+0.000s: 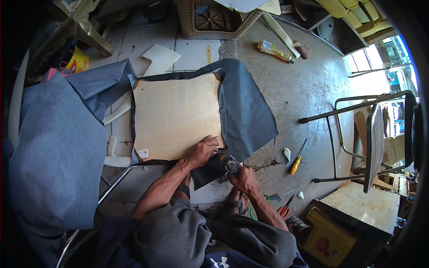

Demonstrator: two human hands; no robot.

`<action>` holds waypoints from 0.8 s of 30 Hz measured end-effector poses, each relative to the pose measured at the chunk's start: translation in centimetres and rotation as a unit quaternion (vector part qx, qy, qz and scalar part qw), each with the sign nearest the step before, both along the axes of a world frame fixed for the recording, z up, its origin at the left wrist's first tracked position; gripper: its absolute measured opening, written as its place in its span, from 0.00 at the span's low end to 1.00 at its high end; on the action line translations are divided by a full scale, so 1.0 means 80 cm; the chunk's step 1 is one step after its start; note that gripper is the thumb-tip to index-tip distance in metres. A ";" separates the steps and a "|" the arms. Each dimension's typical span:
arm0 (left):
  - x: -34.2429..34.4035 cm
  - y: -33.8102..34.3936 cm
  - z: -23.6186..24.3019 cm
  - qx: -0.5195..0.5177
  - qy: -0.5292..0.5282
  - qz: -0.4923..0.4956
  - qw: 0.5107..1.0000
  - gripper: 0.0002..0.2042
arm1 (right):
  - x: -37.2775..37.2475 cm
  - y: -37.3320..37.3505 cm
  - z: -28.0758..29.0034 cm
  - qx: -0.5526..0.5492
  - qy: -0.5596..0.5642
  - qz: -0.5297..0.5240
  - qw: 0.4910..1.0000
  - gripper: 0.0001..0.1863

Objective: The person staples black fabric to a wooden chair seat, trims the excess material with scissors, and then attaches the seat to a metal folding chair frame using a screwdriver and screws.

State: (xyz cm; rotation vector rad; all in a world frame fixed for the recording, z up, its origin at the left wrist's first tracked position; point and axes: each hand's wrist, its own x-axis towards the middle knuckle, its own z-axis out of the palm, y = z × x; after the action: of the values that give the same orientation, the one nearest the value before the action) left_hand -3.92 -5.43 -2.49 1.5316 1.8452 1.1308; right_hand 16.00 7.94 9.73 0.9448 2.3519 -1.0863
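A pale wooden board (174, 111) lies on black upholstery material (243, 107), whose edges are folded up around it. My left hand (201, 152) is at the board's lower right corner, fingers curled and pressed on the folded black edge. My right hand (243, 178) grips a dark staple gun (228, 161), its nose against that same corner, just right of my left fingers. The exact point under the fingers and tool is hidden. A small white scrap (143, 153) sits at the board's lower left corner.
Grey fabric (58, 165) is piled left, with chrome tubing (111, 190) beside it. A screwdriver (298, 158), scissors (283, 211) and foam scraps (161, 57) lie on the floor. A metal chair frame (375, 138) and low box (362, 207) stand right, a woven basket (210, 33) ahead.
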 end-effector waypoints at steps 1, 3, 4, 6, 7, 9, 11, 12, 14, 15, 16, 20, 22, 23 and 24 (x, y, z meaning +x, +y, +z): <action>-0.001 0.000 0.000 0.000 -0.011 0.000 1.000 0.04 | 0.001 -0.001 -0.001 0.006 -0.003 0.005 1.000 0.26; -0.003 0.001 0.001 -0.004 -0.008 -0.008 1.000 0.04 | 0.003 -0.001 -0.002 0.001 0.015 -0.007 1.000 0.26; -0.003 0.001 0.001 -0.007 -0.006 -0.009 1.000 0.04 | 0.004 -0.001 -0.003 -0.002 0.025 -0.010 1.000 0.25; -0.002 0.001 0.002 -0.009 -0.007 -0.008 1.000 0.05 | 0.004 -0.001 -0.003 -0.006 0.019 -0.023 1.000 0.25; -0.002 0.001 0.002 -0.022 -0.008 -0.011 1.000 0.05 | 0.002 0.000 -0.003 -0.006 0.016 -0.031 0.999 0.25; -0.002 0.001 0.001 -0.012 -0.004 -0.014 1.000 0.05 | -0.003 0.004 -0.002 0.007 -0.006 -0.019 1.000 0.24; -0.005 0.002 0.002 -0.009 -0.001 -0.012 1.000 0.06 | -0.008 0.008 -0.001 0.016 -0.016 -0.009 1.000 0.24; -0.006 0.001 0.004 -0.007 -0.001 -0.006 1.000 0.06 | -0.009 0.010 0.001 0.016 -0.017 -0.004 1.000 0.24; -0.006 0.002 0.012 0.001 -0.017 0.012 1.000 0.07 | -0.004 0.012 0.006 0.008 -0.010 -0.010 1.000 0.24; -0.007 0.005 0.017 0.010 -0.030 0.028 0.999 0.07 | 0.001 0.015 0.008 0.003 0.001 -0.018 1.000 0.23; -0.002 0.006 0.024 0.016 -0.048 0.043 0.998 0.07 | 0.011 0.016 0.012 -0.005 0.001 -0.021 1.000 0.22; 0.028 0.032 0.047 0.003 0.021 0.122 0.992 0.07 | 0.044 0.033 0.015 0.020 0.009 -0.093 0.995 0.16; 0.044 0.045 0.052 -0.016 0.117 0.154 0.981 0.05 | 0.054 0.045 0.011 0.038 0.035 -0.088 0.995 0.17; 0.047 0.048 0.050 -0.028 0.074 0.165 0.983 0.05 | 0.058 0.051 0.011 0.051 0.044 -0.083 0.994 0.17; 0.045 0.051 0.046 -0.028 0.047 0.165 0.985 0.06 | 0.057 0.056 0.008 0.076 0.000 -0.064 0.995 0.17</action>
State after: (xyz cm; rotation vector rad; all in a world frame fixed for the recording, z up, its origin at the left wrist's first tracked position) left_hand -0.33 -1.38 1.23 1.2996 2.2354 1.1526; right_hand 20.56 12.42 10.40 1.1633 2.4295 -0.9627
